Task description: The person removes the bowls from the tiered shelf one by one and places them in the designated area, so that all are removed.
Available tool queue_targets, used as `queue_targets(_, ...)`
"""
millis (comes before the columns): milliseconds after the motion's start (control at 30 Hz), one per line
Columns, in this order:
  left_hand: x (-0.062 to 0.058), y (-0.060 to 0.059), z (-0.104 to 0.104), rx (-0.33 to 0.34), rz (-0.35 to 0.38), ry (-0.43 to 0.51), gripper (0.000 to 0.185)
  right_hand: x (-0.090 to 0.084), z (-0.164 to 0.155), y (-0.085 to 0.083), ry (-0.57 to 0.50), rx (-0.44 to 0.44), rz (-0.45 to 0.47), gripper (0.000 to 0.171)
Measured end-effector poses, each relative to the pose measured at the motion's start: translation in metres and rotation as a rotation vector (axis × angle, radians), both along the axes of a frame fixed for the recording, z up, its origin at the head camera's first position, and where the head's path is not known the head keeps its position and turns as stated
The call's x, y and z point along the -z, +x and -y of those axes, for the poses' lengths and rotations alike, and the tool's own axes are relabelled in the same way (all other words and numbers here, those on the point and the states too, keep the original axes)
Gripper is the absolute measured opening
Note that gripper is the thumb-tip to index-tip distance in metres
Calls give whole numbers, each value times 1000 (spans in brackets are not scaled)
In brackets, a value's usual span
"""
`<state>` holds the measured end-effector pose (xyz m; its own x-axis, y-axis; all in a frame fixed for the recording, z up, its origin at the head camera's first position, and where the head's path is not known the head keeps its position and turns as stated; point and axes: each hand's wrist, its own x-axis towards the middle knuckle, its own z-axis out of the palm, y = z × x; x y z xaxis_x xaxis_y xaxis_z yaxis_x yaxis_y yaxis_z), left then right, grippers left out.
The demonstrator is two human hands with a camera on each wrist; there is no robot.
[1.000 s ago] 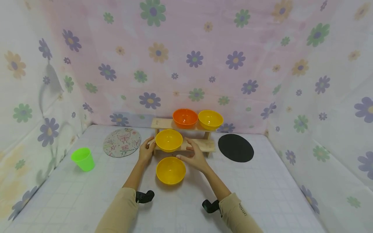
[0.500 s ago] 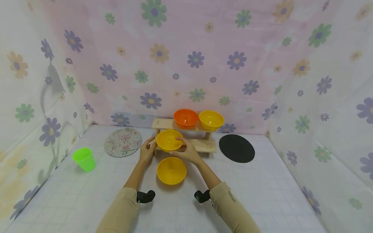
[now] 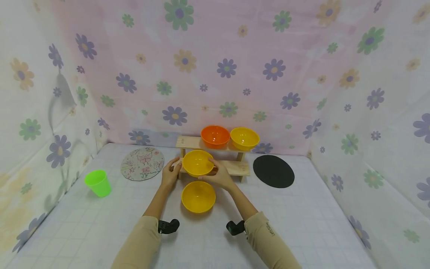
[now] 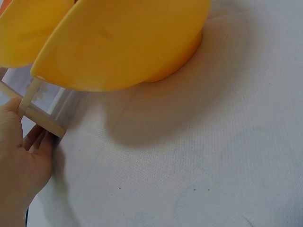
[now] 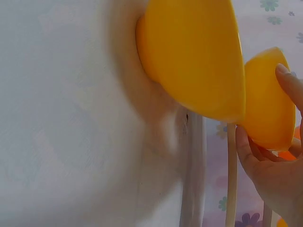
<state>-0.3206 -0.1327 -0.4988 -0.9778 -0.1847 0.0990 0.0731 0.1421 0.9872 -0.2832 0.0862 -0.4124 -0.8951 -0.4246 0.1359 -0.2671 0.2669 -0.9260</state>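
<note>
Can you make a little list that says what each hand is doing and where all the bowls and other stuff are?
left hand: rests against the left end of the wooden shelf
right hand: holds the yellow bowl on the lower step
bowl on table: yellow, in front of the shelf
top step: orange bowl, another yellow bowl
left side: flowery mat, green cup
right side: black mat

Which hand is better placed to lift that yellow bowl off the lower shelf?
Probably the right hand: its fingers already curl round the yellow bowl on the lower shelf. The left hand rests against the wooden rack's end, beside the bowl rather than on it.
</note>
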Motion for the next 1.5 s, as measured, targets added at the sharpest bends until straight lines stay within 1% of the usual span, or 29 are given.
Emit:
queue_targets(200, 1, 0, -1, -17, -37, 7, 41, 1, -14, 4, -5, 30, 7, 79)
queue_targets(300, 1, 0, -1, -17, -40, -1, 40, 1, -22, 7, 4, 53, 2, 77)
queue_targets(433, 1, 0, 0, -18, -36, -3, 40, 3, -34, 9, 4, 62, -12, 76)
queue_targets(500, 0, 0, 0, -18, -35, -8, 40, 4, -40, 10, 8, 63, -38, 77)
queue_targets(667, -1, 1, 0, -10, -31, -1, 41, 23, -56, 3, 3, 88, -51, 80)
queue_targets(767, 0, 1, 0, -7, -30, 3, 42, 34, -65, 1, 6, 108, -42, 81)
queue_targets(933, 0, 2, 0, -5, -26, 3, 42, 40, -78, 6, 11, 118, -41, 82)
queue_targets(1033, 0, 1, 0, -1, -26, 9, 42, 42, -85, 9, 1, 98, -42, 82)
queue_targets(1233, 0, 1, -1, 3, -23, 11, 42, 47, -94, 18, 4, 107, 3, 86)
queue_targets(1500, 1, 1, -1, 10, -23, 11, 43, 57, -104, 30, 0, 109, 19, 84)
